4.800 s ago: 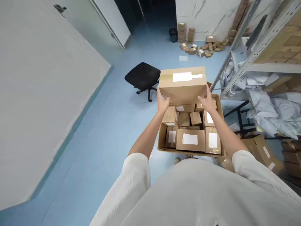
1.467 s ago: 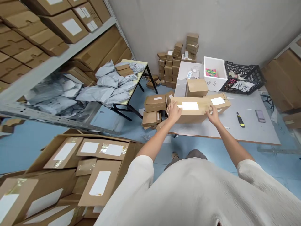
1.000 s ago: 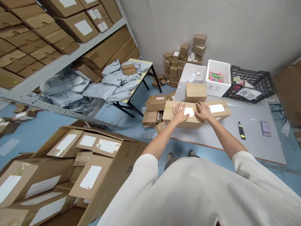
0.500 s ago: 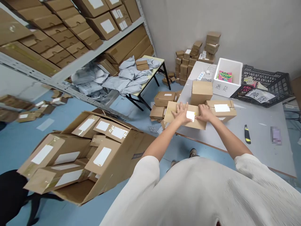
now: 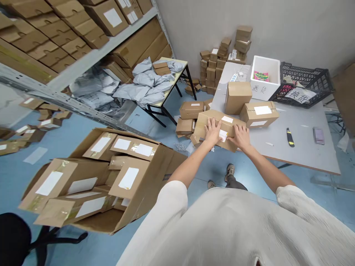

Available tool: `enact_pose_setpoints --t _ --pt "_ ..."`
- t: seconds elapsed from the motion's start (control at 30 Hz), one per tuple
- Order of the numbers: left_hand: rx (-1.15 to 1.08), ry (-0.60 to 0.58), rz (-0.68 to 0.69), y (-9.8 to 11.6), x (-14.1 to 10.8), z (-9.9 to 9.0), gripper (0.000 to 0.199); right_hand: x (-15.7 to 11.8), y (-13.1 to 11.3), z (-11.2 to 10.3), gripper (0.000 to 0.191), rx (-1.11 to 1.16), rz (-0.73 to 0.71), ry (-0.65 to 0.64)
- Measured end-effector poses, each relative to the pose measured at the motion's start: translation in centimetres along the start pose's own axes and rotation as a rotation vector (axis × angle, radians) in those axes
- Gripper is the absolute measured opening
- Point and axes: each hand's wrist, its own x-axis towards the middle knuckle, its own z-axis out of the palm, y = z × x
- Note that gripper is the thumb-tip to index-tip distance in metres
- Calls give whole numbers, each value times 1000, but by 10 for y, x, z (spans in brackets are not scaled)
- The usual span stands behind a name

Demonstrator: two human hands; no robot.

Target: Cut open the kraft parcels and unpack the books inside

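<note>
A brown cardboard box [image 5: 202, 121] lies tilted at the near-left edge of the grey table, partly overhanging it. My left hand [image 5: 212, 133] grips its near side, fingers reaching up over the edge and the thumb by a white label [image 5: 223, 135]. On the right part of the same box, my right hand [image 5: 240, 137] is closed with bent fingers, its thumb side close to that label. A second white label [image 5: 227, 119] shows on the upper face. Just behind stand an upright plain box [image 5: 237, 98] and a labelled box [image 5: 260, 114].
The grey table [image 5: 302, 155] also bears a yellow-black utility knife [image 5: 290, 137], a white foam box [image 5: 265, 77] and a black crate [image 5: 306, 83]. At my left stands a large carton [image 5: 155, 181] of labelled boxes, near a black chair [image 5: 13, 238]. Shelving [image 5: 111, 53] rises beyond.
The held box has tipped, and its upper label now shows. My hands stay on it, the right one lower with its fingers more bent. The camera view has shifted slightly.
</note>
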Motion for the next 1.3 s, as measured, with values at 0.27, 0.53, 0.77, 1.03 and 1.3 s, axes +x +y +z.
enact_pose_setpoints --t 0.27,0.53,0.77,1.03,1.3 --pt "-202 -22 91 -39 -8 -7 87 -18 -19 12 61 154 -104 -54" --pt "-279 -27 29 -42 21 -12 56 -11 -55 36 69 239 -115 -82" --pt "-190 -176 -15 -75 38 3 63 10 -30 47 67 272 -117 -425" --pt "-113 -167 -42 -69 16 27 66 17 4 52 86 114 -47 -536" --pt "-34 -487 -26 -23 21 37 133 43 26 55 89 84 -145 -533"
